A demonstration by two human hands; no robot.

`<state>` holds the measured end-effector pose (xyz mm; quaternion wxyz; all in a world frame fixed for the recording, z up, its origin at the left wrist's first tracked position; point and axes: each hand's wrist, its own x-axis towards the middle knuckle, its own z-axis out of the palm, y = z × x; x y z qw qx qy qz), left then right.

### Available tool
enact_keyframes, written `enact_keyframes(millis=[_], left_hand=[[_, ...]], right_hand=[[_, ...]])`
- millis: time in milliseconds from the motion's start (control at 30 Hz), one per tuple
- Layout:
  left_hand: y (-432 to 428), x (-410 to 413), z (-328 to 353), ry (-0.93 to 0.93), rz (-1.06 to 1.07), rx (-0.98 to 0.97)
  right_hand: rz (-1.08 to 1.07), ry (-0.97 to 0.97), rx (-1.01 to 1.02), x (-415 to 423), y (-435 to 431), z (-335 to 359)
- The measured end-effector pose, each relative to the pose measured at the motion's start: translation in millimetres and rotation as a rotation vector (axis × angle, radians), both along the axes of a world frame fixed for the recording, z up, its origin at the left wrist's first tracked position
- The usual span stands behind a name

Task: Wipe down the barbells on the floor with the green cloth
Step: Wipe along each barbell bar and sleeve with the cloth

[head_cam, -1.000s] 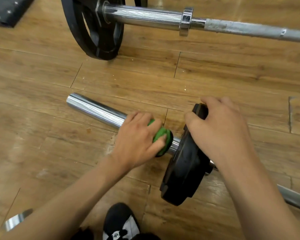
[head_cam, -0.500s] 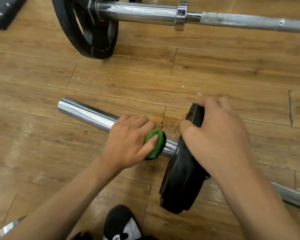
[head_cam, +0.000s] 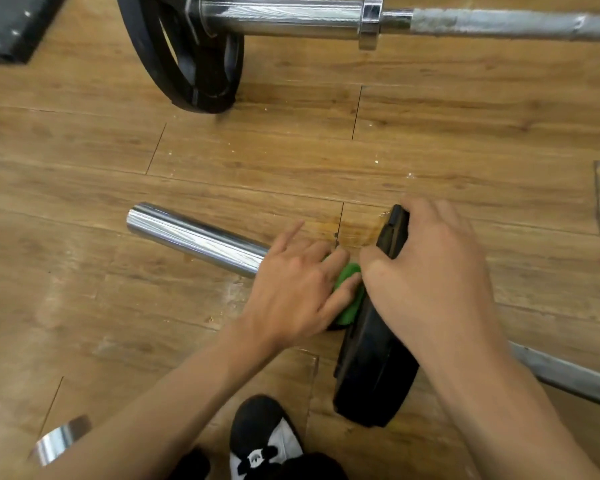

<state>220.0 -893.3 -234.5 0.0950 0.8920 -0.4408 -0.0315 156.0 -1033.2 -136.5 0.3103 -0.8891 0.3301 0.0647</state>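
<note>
Left hand: our left hand wraps the green cloth around the near barbell. The thumb is under it and the fingers curl over it, while the forefinger sticks out loose.
Right hand: our right hand clamps the top rim of the black plate, thumb on the side facing the left hand and fingers curled over the far side.
Cloth: it is bunched between the left hand's fingers and the plate's face, touching both. Most of it is hidden under the hand.
Bar: the chrome end runs out bare beyond the left wrist, and the grey shaft carries on behind the right forearm.
Step, as we judge it: we are wiping the chrome right up against the plate. The rest of this bar and the far barbell, well beyond both hands, are not yet done.
Risk one: the left fingers sit tight between cloth and plate. If the plate slides towards them, it could pinch them.
Risk two: the bar lies free on the floor. A hard push along it could roll it towards our shoe if the right hand loosens.
Risk three: the loose forefinger adds no pressure, so the cloth could slip round and miss the underside.
</note>
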Motion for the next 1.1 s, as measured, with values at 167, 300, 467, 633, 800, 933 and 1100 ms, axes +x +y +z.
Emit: enact_keyframes(millis=[167, 300, 467, 633, 800, 933, 1100], left_hand=[[63.4, 46.6, 1.2, -0.065, 0.309, 0.1], [58.2, 26.7, 4.8, -0.017, 0.324, 0.08], [10.4, -39.5, 4.2, 0.102, 0.049, -0.08], [46.3, 3.0, 4.5, 0.019, 0.175, 0.059], [70.7, 30.0, 6.3, 0.03, 0.315, 0.076], [18.5, -34.6, -3.8, 0.064, 0.025, -0.055], [51.3, -8.6, -16.6, -0.146, 0.03, -0.086]], right_hand=[[0.066, 0.001, -0.026, -7.7, 4.1, 3.9], [0.056, -0.028, -0.011, -7.9, 8.3, 7.6], [0.054, 0.041, -0.068, 2.8, -0.6, 11.3], [0.095, 0.111, -0.131, 6.4, -4.5, 11.5], [0.036, 0.044, -0.078, -2.3, 13.5, 4.5], [0.04, 0.043, -0.027, -4.3, 16.5, 2.8], [-0.021, -0.053, 0.003, -5.7, 10.8, 0.9]])
